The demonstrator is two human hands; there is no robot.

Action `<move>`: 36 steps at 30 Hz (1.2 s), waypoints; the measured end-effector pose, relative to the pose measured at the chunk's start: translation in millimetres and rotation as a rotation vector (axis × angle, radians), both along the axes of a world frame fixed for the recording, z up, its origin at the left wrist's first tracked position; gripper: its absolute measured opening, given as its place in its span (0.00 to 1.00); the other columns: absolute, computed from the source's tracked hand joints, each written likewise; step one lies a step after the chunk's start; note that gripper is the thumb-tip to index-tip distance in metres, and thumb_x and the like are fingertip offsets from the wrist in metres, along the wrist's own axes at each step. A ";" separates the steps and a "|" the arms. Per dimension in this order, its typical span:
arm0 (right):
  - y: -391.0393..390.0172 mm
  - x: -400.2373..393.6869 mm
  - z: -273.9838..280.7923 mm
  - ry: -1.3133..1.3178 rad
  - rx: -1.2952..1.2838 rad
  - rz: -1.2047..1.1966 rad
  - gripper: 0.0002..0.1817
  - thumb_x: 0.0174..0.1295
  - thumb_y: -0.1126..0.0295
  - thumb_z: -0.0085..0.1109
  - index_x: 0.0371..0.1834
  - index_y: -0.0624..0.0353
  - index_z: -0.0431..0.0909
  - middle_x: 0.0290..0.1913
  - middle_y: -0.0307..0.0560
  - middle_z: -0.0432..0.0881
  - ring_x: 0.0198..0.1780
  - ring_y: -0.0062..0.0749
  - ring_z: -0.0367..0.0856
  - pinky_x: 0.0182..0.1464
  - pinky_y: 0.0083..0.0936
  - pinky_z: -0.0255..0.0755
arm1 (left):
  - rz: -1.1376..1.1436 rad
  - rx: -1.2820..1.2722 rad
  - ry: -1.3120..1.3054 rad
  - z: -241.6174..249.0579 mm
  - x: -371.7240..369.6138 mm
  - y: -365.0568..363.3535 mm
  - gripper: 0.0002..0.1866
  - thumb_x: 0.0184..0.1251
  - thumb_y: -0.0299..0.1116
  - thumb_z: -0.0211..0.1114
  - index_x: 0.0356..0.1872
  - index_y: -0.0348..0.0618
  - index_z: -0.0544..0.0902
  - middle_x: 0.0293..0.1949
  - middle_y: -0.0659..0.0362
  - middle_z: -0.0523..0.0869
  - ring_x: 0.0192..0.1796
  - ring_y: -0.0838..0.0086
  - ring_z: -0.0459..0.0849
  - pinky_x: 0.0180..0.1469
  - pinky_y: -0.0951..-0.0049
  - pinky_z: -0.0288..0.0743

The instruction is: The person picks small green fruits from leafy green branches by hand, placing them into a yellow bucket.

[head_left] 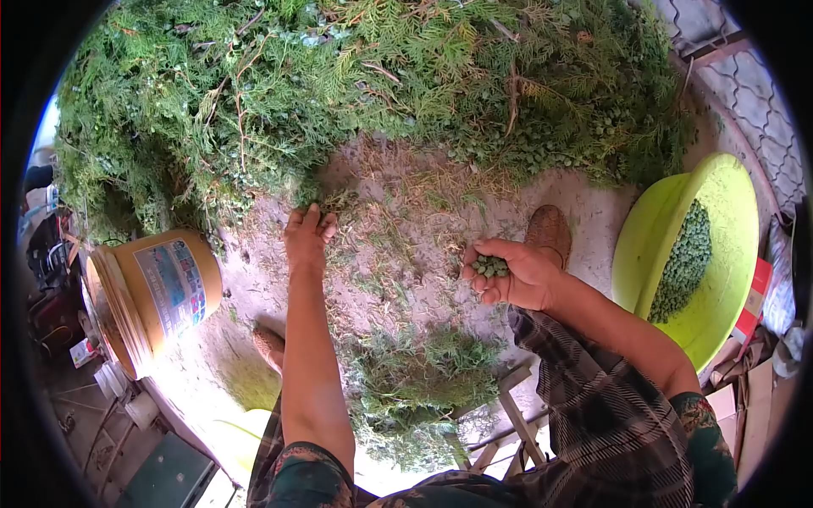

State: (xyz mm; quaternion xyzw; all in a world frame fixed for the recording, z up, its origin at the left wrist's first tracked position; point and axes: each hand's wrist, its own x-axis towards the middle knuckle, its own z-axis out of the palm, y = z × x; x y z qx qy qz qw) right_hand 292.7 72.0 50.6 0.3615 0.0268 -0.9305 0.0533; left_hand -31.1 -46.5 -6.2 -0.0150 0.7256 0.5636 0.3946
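The right hand (523, 278), at one o'clock, curls around small green cones (489, 267); keep it cupped upward against spills. At eleven, the left hand (306, 241) has bunched fingers, any pinch unclear. The lime bowl (735, 229) sits at two, leafy branches (398, 85) at twelve.

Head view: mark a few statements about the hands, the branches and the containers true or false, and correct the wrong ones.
The right hand holds small green cones. True.
The left hand is inside the lime basin. False: it is near the edge of the green branches.
The lime basin contains a green heap. True.
The bucket is plain blue. False: it is tan with a label.
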 end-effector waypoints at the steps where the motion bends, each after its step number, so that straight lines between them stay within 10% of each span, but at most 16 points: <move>1: 0.0 -0.1 0.1 0.001 0.007 -0.002 0.13 0.67 0.62 0.47 0.38 0.60 0.74 0.35 0.46 0.79 0.30 0.29 0.79 0.29 0.30 0.78 | 0.082 0.171 -0.162 -1.7 2.6 -5.1 0.07 0.63 0.24 0.58 0.41 0.36 0.75 0.34 0.54 0.82 0.34 0.74 0.83 0.28 0.80 0.78; 8: 15.9 1.2 34.5 0.067 0.092 -0.002 0.14 0.66 0.58 0.52 0.32 0.58 0.73 0.25 0.40 0.74 0.17 0.17 0.68 0.16 0.17 0.66 | -0.257 -0.312 0.421 15.3 16.7 -11.2 0.15 0.59 0.19 0.56 0.49 0.35 0.76 0.32 0.53 0.83 0.33 0.75 0.83 0.29 0.77 0.78; 14: 44.2 58.3 158.7 -0.348 0.876 -0.514 0.12 0.68 0.58 0.50 0.33 0.55 0.72 0.21 0.33 0.70 0.14 0.10 0.58 0.12 0.09 0.52 | -0.332 -0.393 0.935 2.6 8.1 -28.4 0.10 0.57 0.22 0.59 0.40 0.37 0.82 0.33 0.50 0.84 0.33 0.63 0.84 0.36 0.66 0.78; 18: 73.1 154.1 173.3 -0.950 1.596 -0.356 0.10 0.67 0.62 0.51 0.37 0.57 0.77 0.33 0.41 0.78 0.26 0.20 0.74 0.30 0.13 0.69 | -0.430 -0.433 1.051 26.5 20.0 -5.1 0.10 0.57 0.26 0.59 0.41 0.41 0.83 0.35 0.48 0.84 0.34 0.57 0.84 0.40 0.63 0.77; 23: 56.4 158.0 169.8 -1.356 2.264 0.236 0.13 0.60 0.74 0.56 0.48 0.63 0.76 0.63 0.53 0.69 0.68 0.42 0.61 0.68 0.35 0.52 | -0.828 -0.860 1.089 27.5 17.9 21.6 0.11 0.57 0.33 0.63 0.41 0.44 0.84 0.34 0.46 0.84 0.38 0.55 0.83 0.40 0.61 0.76; 27: 36.1 74.7 161.4 -0.558 1.936 0.057 0.14 0.57 0.75 0.58 0.47 0.63 0.76 0.53 0.52 0.76 0.57 0.37 0.73 0.61 0.31 0.63 | -0.681 -0.488 1.109 49.8 9.9 13.9 0.10 0.59 0.34 0.62 0.38 0.41 0.84 0.31 0.51 0.84 0.34 0.62 0.83 0.35 0.66 0.76; 29: 33.0 39.9 137.9 -0.371 1.750 0.154 0.14 0.57 0.73 0.59 0.47 0.63 0.76 0.42 0.49 0.79 0.44 0.31 0.79 0.47 0.26 0.73 | -0.416 -0.227 0.375 81.3 14.3 17.8 0.08 0.66 0.35 0.57 0.38 0.43 0.81 0.28 0.58 0.82 0.29 0.74 0.80 0.30 0.74 0.73; 36: 32.9 -53.8 85.6 0.077 1.442 0.002 0.13 0.60 0.65 0.57 0.41 0.64 0.76 0.32 0.46 0.79 0.32 0.22 0.75 0.33 0.23 0.71 | -0.303 0.235 -0.202 155.2 52.3 17.4 0.07 0.69 0.35 0.54 0.36 0.43 0.75 0.31 0.60 0.81 0.22 0.84 0.73 0.22 0.87 0.65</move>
